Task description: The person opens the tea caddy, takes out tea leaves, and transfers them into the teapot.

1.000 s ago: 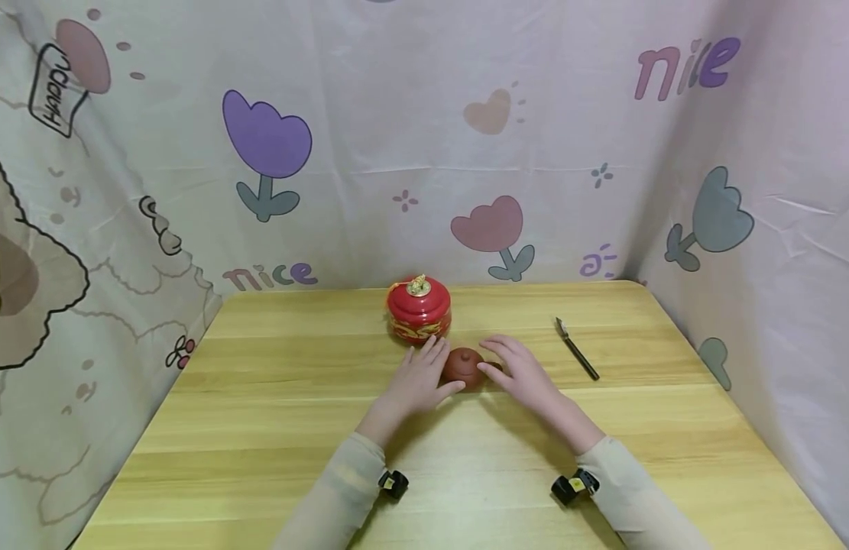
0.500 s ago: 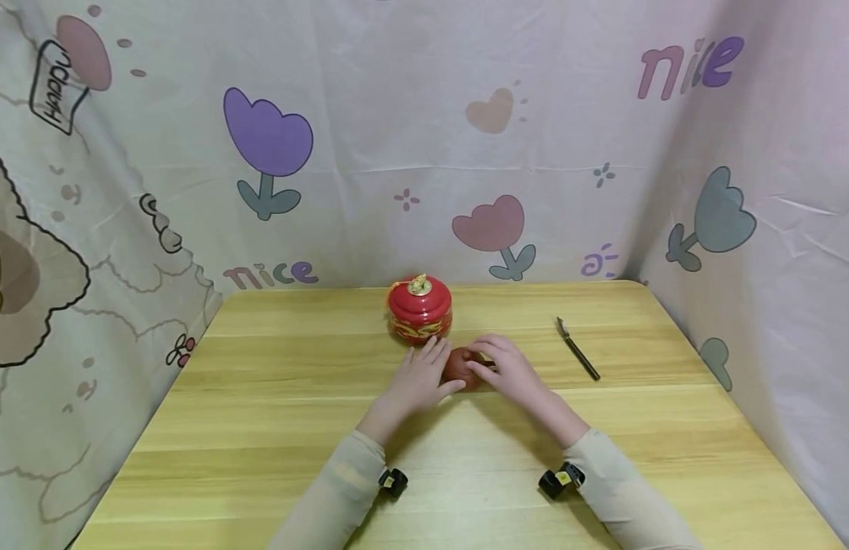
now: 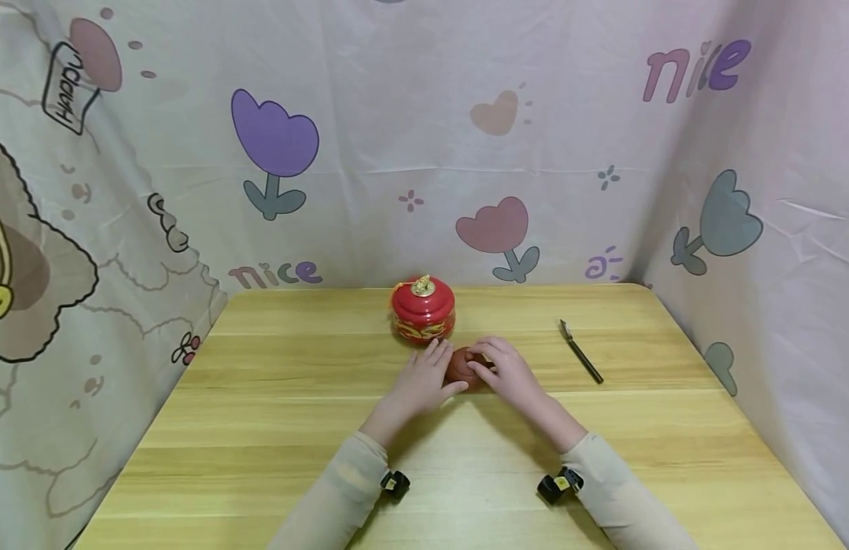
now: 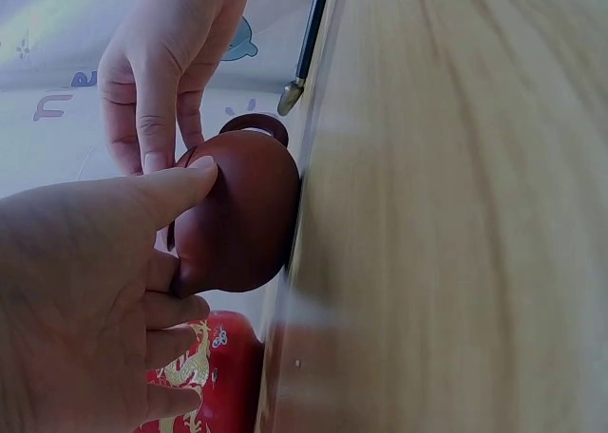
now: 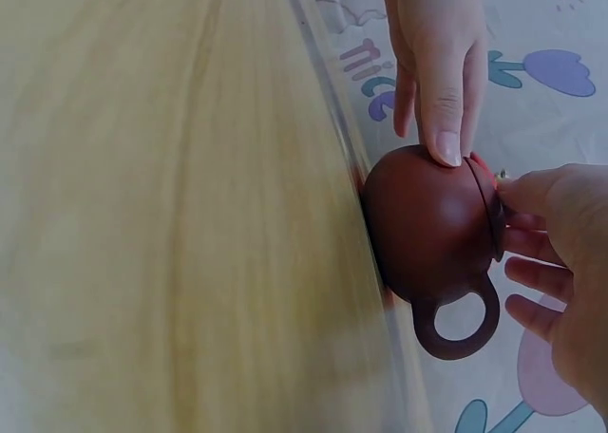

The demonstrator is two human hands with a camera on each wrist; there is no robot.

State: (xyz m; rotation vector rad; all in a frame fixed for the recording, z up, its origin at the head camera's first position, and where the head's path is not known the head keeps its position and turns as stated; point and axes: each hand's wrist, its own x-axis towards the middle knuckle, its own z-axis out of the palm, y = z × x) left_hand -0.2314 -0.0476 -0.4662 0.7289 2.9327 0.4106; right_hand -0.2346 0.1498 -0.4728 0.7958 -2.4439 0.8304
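"Teapot [image 5: 427,224], quick: where?"

"Between the two hands, upright on the wooden table [image 3: 259,466]. Brown-red body, handle [image 5: 490,311] on the right hand's side, spout [image 4: 187,279] beside the left hand's fingers."

"Left hand [image 3: 420,382]?"

"Cupped on the teapot. Thumb pressed to the body, index by the spout, other fingers stretched past it toward the red jar [image 3: 422,315]."

"Right hand [image 3: 512,374]?"

"Narrow. Thumb and fingers pinch at the top of the lid [image 3: 463,362]; exact contact is partly covered by the fingers. Its lower fingers spread over the handle side, apart from the handle."

"Lid on or off?"

"On the pot. Rim line shows in the right wrist view, just beside the right thumb."

"Jar?"

"Just beyond the left fingertips. Gold dragon on the side, gold knob on top, lid on."

"Anything right of the right hand?"

"Black-handled tool [image 3: 581,353], lying slantwise, well apart from the fingers, metal tip pointing away from the person."

"Rest, fast."

"Pale sleeves [image 3: 341,489] behind both hands, small black camera [image 3: 396,486] by the left cuff, another by the right. Printed cloth [image 3: 376,114] beyond the hands, with tulips and 'nice' lettering. Done."
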